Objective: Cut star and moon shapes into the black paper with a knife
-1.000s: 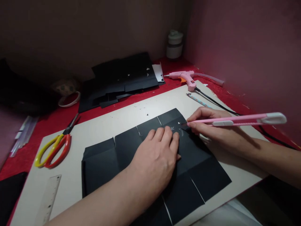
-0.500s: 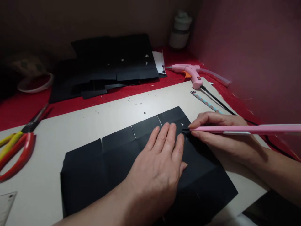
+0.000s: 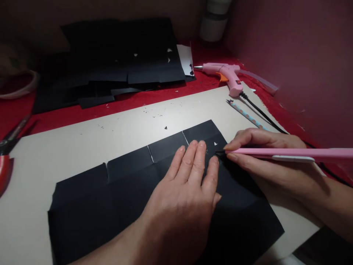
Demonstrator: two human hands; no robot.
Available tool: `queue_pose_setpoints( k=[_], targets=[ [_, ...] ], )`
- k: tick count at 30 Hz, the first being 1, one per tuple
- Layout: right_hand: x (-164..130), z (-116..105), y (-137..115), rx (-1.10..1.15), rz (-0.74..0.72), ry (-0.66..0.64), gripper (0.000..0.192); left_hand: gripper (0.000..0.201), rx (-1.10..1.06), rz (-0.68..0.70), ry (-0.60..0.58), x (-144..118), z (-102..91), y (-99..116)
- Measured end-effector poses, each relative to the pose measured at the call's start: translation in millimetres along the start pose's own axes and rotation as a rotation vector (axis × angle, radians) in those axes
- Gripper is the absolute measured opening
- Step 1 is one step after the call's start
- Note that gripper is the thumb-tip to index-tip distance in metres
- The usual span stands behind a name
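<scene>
A sheet of black card with slits along its far edge lies on a pale board. My left hand presses flat on it, fingers stretched out. In my right hand is a pink utility knife, pinched near its front end between thumb and fingers. Its dark blade tip touches the card just beyond my left index finger. A small triangular hole shows in the card above the tip, and faint marks lie to the left of it.
Behind stand stacked black sheets on a red cloth. A pink glue gun with a black cord and a patterned pencil lie at right. Scissors are at left. Tiny black scraps dot the pale board.
The view has shifted a little, so the things at the back appear higher and the scissors farther left. Both hands keep nearly the same position, the knife tip still on the card.
</scene>
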State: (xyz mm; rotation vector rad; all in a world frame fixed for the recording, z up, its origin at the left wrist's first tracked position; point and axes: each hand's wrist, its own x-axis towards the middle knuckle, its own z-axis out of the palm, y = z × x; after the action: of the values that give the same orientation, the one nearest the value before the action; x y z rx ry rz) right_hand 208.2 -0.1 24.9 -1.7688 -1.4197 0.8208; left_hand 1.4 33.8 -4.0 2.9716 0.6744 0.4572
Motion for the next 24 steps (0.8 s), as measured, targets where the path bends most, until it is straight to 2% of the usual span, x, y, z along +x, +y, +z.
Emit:
queue_pose_setpoints(
  k=[13,24],
  targets=[
    [0.2,0.0,-0.4,-0.019,0.007,0.001,0.009,0.045,-0.010,-0.014,0.008,1.4,0.2,0.8],
    [0.6,0.7,1.6,-0.027,-0.052,0.000,0.007,0.046,-0.003,-0.003,0.011,0.3,0.5,0.1]
  ],
)
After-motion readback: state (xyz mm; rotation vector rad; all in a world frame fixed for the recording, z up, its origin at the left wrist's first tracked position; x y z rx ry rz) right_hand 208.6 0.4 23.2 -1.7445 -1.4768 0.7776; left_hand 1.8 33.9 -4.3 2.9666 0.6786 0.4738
